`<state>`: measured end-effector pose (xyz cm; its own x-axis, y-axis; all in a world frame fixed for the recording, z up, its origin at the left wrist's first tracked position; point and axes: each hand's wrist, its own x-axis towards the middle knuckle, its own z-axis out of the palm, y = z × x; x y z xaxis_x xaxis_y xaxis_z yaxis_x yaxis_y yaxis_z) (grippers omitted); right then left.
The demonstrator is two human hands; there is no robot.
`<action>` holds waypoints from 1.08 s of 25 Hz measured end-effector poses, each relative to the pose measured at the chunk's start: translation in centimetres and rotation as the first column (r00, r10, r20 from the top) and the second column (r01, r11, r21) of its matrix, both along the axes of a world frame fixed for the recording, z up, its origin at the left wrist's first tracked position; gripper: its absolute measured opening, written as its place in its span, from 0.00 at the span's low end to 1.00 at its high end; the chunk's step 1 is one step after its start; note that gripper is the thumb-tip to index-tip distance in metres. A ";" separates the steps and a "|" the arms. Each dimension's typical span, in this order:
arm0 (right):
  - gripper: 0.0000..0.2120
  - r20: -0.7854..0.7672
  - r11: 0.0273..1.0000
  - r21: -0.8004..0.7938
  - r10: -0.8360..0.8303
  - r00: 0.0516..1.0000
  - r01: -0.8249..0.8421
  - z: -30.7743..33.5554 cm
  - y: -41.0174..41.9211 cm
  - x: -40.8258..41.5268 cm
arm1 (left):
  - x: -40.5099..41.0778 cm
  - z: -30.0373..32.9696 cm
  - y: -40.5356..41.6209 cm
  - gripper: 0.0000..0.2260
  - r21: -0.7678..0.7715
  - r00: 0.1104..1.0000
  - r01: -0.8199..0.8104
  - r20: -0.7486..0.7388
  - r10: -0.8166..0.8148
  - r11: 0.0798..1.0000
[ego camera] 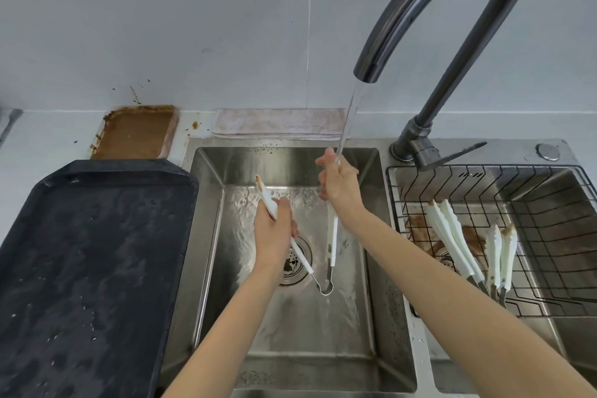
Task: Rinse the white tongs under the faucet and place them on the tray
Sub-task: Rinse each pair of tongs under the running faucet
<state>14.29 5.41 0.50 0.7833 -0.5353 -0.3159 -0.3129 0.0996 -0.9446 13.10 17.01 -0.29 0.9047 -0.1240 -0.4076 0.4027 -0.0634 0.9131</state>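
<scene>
A pair of white tongs (332, 236) with a metal hinge loop hangs spread wide over the left sink basin (371, 236). My left hand (274, 229) grips one arm, whose brown-stained tip points up and left. My right hand (337, 182) grips the other arm's tip, right under the water stream from the dark curved faucet (420, 6). The black tray (80, 268) lies wet on the counter to the left of the sink.
Two more pairs of white tongs (452, 236) lean in a wire basket (549, 255) in the right basin, over brown residue. A brown-soiled tray (135, 132) and a folded cloth (277, 123) sit behind the sink by the wall.
</scene>
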 end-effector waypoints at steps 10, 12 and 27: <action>0.10 0.085 0.944 0.306 0.098 0.992 -0.120 1.6 -1.2 -2.6 | 1.6 -0.9 -0.7 0.10 -0.111 0.962 0.044 -0.264 -0.072 0.993; 0.11 0.110 0.899 0.413 0.111 0.988 -0.147 2.2 -2.1 -3.7 | 2.3 -1.2 -1.2 0.09 -0.103 0.931 0.121 -0.332 -0.149 0.987; 0.07 -0.098 0.995 0.012 -0.102 0.990 0.103 0.5 -5.6 -6.5 | 2.0 1.0 -6.6 0.12 -0.072 0.853 0.443 -0.271 -0.445 0.894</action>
